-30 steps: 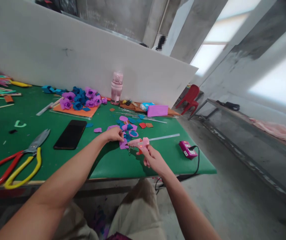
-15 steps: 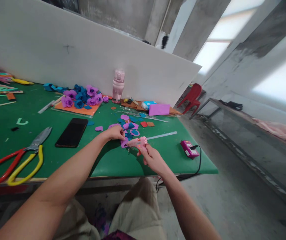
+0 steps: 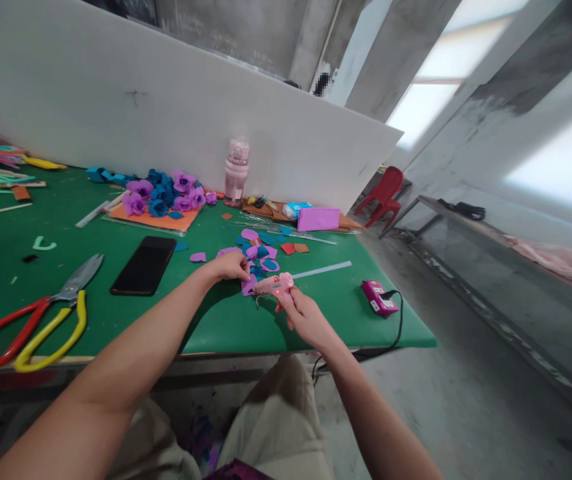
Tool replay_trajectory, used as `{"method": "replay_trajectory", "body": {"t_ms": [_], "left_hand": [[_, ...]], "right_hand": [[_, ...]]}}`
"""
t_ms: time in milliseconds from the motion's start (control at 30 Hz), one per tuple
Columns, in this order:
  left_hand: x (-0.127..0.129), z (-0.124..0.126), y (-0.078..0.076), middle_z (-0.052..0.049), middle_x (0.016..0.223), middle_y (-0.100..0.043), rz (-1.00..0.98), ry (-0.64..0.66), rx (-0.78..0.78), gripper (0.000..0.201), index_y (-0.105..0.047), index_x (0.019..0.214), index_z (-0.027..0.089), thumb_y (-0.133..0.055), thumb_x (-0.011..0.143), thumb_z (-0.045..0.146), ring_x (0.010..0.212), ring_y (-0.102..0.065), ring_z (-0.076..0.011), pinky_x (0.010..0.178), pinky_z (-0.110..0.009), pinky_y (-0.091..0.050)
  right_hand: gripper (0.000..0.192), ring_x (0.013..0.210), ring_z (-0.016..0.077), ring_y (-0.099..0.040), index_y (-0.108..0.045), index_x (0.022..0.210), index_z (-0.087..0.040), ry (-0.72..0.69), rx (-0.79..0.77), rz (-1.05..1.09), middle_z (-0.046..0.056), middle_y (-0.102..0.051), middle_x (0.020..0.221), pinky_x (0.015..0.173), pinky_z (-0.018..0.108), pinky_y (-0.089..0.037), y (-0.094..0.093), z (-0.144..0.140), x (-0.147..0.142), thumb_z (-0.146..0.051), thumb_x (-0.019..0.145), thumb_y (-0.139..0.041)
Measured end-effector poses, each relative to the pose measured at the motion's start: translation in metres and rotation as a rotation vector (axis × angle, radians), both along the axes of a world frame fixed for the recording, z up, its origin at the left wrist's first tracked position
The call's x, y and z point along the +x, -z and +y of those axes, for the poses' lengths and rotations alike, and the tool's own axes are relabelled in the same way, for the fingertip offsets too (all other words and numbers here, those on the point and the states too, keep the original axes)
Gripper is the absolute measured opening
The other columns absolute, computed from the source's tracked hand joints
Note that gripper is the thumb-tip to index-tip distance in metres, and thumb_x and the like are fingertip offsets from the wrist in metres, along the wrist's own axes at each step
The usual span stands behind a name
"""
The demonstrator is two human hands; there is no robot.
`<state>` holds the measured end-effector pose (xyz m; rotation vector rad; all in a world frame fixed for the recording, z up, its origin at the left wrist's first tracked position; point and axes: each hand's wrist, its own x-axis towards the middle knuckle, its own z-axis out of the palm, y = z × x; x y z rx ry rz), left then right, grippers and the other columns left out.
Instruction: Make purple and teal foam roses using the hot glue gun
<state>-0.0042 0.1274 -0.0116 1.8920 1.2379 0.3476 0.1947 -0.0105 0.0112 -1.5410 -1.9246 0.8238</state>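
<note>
The right hand (image 3: 306,317) has its grip closed around the pink glue gun (image 3: 273,285), whose nose points left at the purple foam petal (image 3: 249,285) that the left hand (image 3: 229,265) pinches on the green counter (image 3: 226,320), just beside it.

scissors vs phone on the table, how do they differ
The scissors have red and yellow loop handles with grey blades; the phone is a plain black slab. The scissors lie nearer the table's front edge and look longer. Both lie flat on the green top, untouched by either hand.
</note>
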Motion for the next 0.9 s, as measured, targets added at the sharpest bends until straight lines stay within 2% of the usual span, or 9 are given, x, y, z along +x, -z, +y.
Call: {"method": "replay_trajectory", "body": {"t_ms": [200, 333, 433, 633, 767, 833, 900], "left_hand": [[0.0, 0.0, 0.001, 0.003, 0.046, -0.051, -0.002, -0.003, 0.005, 0.014, -0.058, 0.052, 0.015, -0.066, 0.049, 0.026, 0.048, -0.042, -0.0109, 0.047, -0.023, -0.027], [-0.001, 0.0, 0.0, 0.003, 0.047, -0.051, -0.023, 0.001, 0.0, 0.015, -0.056, 0.052, 0.016, -0.067, 0.049, 0.026, 0.049, -0.043, -0.0114, 0.047, -0.022, -0.028], [-0.002, -0.001, 0.0, 0.003, 0.048, -0.052, -0.057, 0.001, -0.031, 0.016, -0.056, 0.051, 0.016, -0.067, 0.049, 0.027, 0.049, -0.042, -0.0112, 0.048, -0.022, -0.028], [-0.004, 0.001, -0.004, 0.001, 0.052, -0.055, -0.11, 0.048, -0.102, 0.018, -0.057, 0.052, 0.016, -0.069, 0.047, 0.028, 0.052, -0.047, -0.0128, 0.051, -0.023, -0.032], [-0.01, 0.001, -0.007, 0.002, 0.051, -0.054, -0.112, 0.04, -0.121, 0.018, -0.058, 0.055, 0.015, -0.068, 0.049, 0.029, 0.05, -0.045, -0.0121, 0.049, -0.023, -0.03], [-0.014, 0.002, -0.008, 0.002, 0.05, -0.054, -0.136, 0.013, -0.095, 0.018, -0.058, 0.054, 0.015, -0.068, 0.049, 0.029, 0.051, -0.045, -0.0119, 0.049, -0.023, -0.03], [-0.019, 0.005, -0.009, 0.001, 0.052, -0.056, -0.156, -0.02, -0.066, 0.017, -0.058, 0.055, 0.014, -0.068, 0.049, 0.028, 0.053, -0.046, -0.0126, 0.051, -0.023, -0.032]], "right_hand": [[0.032, 0.057, 0.0129, -0.056, -0.05, 0.081, -0.019, 0.002, 0.003, 0.007, 0.003, -0.064, 0.072, 0.054, 0.022, -0.038, -0.001, -0.001, -0.001, -0.044, 0.091, -0.034], [0.032, 0.048, 0.0104, -0.051, -0.05, 0.081, -0.019, 0.014, -0.019, 0.043, 0.002, -0.063, 0.068, 0.051, 0.021, -0.038, -0.004, -0.003, -0.002, -0.044, 0.091, -0.034], [0.032, 0.041, 0.0075, -0.046, -0.05, 0.081, -0.019, 0.04, -0.044, 0.115, 0.001, -0.064, 0.072, 0.046, 0.021, -0.038, -0.004, -0.004, -0.002, -0.046, 0.09, -0.034], [0.035, 0.038, 0.0055, -0.044, -0.051, 0.099, -0.02, 0.099, -0.143, 0.352, 0.003, -0.066, 0.086, 0.036, 0.019, -0.034, 0.01, -0.005, 0.003, -0.05, 0.087, -0.039], [0.04, 0.037, 0.0044, -0.043, -0.051, 0.1, -0.019, 0.148, -0.18, 0.467, 0.004, -0.066, 0.088, 0.032, 0.018, -0.032, 0.019, -0.007, 0.009, -0.054, 0.085, -0.039], [0.042, 0.035, 0.0039, -0.041, -0.052, 0.098, -0.018, 0.182, -0.184, 0.491, 0.004, -0.067, 0.085, 0.032, 0.017, -0.031, 0.02, -0.006, 0.015, -0.055, 0.083, -0.04], [0.043, 0.033, 0.0045, -0.039, -0.052, 0.095, -0.017, 0.23, -0.176, 0.496, 0.001, -0.065, 0.071, 0.032, 0.018, -0.031, 0.022, -0.002, 0.025, -0.056, 0.081, -0.042]]}}
